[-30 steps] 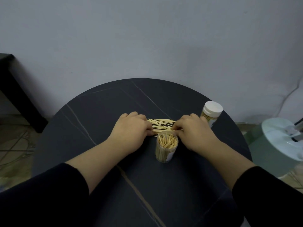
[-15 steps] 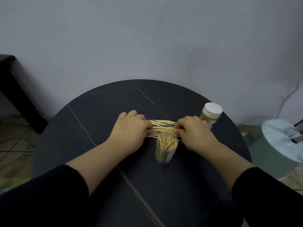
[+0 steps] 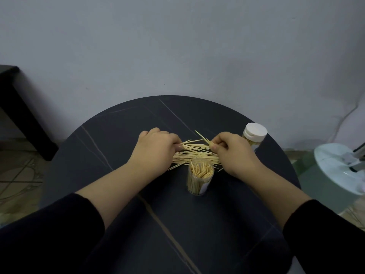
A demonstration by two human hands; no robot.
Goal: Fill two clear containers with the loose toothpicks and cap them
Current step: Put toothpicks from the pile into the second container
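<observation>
Roughly at the middle of the round dark table (image 3: 118,139), a little toward 1 o'clock, stood an open clear container (image 3: 199,182), upright, uncapped and packed nearly to its rim with toothpicks standing on end; a pale label (image 3: 204,187) showed on its side. Just beyond it, toward 12 o'clock, the loose toothpicks (image 3: 194,154) lay in a flat heap, most of them running from 9 to 3 o'clock, with a few strays splayed out at the near edges. The left hand (image 3: 156,150) sat at the heap's 9 o'clock end, knuckles up and fingers curled, its thumb and fingertips closed on the ends of the sticks there. The right hand (image 3: 236,154) sat at the 3 o'clock end, also curled, and pinched a small bunch (image 3: 203,138) between thumb and fingers; that bunch stuck out above the heap and pointed toward 11 o'clock. How many sticks it held could not be told. Behind the right hand, near the table's rim at 2 o'clock, a second container (image 3: 251,142) stood with a white cap (image 3: 256,131) on it and toothpicks visible through its wall; the hand hid its lower part. Black sleeves (image 3: 49,234) covered both forearms. Off the table at 3 o'clock sat a pale rounded base (image 3: 335,171), and at 9 o'clock a black piece of furniture (image 3: 19,111) stood against the grey wall (image 3: 177,46).
</observation>
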